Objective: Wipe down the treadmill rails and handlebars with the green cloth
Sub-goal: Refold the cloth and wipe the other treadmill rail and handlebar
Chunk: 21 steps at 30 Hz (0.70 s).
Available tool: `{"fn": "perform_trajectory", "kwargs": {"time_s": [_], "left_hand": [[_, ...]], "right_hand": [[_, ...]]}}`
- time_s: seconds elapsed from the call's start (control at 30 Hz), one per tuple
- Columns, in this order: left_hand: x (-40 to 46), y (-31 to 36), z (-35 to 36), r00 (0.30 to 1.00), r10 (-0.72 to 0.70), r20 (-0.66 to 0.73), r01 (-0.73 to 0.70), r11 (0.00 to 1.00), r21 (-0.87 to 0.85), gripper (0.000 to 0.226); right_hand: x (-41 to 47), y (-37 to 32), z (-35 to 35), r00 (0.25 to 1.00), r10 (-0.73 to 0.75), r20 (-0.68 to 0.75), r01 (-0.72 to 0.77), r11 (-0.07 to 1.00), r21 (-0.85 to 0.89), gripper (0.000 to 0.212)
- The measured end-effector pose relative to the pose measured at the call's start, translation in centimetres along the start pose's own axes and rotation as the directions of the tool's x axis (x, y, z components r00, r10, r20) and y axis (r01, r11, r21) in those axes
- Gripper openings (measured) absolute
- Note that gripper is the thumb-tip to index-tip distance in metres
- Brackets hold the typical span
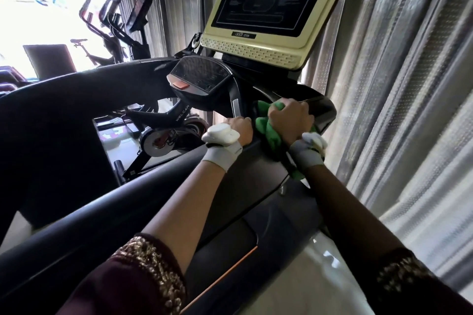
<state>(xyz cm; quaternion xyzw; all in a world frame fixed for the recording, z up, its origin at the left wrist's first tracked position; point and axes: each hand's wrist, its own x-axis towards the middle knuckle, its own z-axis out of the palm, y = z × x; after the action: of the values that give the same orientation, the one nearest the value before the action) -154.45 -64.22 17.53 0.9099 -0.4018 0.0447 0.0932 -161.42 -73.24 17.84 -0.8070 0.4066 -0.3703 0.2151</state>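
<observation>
The green cloth is bunched on the treadmill's right handlebar, just below the console. My right hand grips the cloth and presses it against the dark bar; a tail of cloth hangs under my wrist. My left hand lies just left of the cloth, fingers curled down over the edge of the dark rail; its fingertips are hidden. Both wrists wear white bands.
The cream-framed screen and dark control panel rise right above my hands. Curtains hang close on the right. The left handrail arcs across; exercise bikes stand beyond it.
</observation>
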Motion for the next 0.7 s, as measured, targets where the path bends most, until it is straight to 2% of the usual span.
{"fn": "perform_trajectory", "kwargs": {"time_s": [0.07,0.1,0.27,0.33,0.5,0.63,0.7], "left_hand": [[0.1,1.0,0.1,0.999,-0.038,0.004,0.038,0.999,-0.039,0.045],[0.0,1.2,0.1,1.0,-0.026,0.003,0.026,0.999,-0.023,0.046],[1.0,1.2,0.8,0.999,0.034,-0.021,-0.033,0.999,0.036,0.039],[1.4,1.1,1.3,0.998,0.048,-0.032,-0.047,0.998,0.033,0.037],[2.7,1.1,2.1,0.994,0.097,-0.045,-0.096,0.995,0.015,0.036],[2.8,1.1,2.3,0.997,0.078,-0.013,-0.078,0.997,-0.005,0.035],[2.9,1.1,2.3,0.995,0.098,-0.026,-0.098,0.995,0.01,0.035]], "right_hand": [[-1.7,0.6,0.2,0.995,-0.099,-0.032,0.1,0.994,0.041,0.029],[-1.7,0.9,0.2,0.994,-0.103,-0.031,0.105,0.993,0.051,0.029],[2.3,1.6,-1.1,0.991,0.136,-0.01,-0.135,0.989,0.058,0.035],[2.4,1.4,-0.9,0.987,0.161,-0.008,-0.16,0.986,0.038,0.035],[0.6,0.5,-0.2,0.999,0.013,0.044,-0.012,1.0,-0.006,0.033],[3.5,1.2,-0.8,0.979,0.197,0.041,-0.198,0.98,0.018,0.039],[3.5,1.1,-0.9,0.975,0.222,0.012,-0.222,0.975,0.01,0.037]]}}
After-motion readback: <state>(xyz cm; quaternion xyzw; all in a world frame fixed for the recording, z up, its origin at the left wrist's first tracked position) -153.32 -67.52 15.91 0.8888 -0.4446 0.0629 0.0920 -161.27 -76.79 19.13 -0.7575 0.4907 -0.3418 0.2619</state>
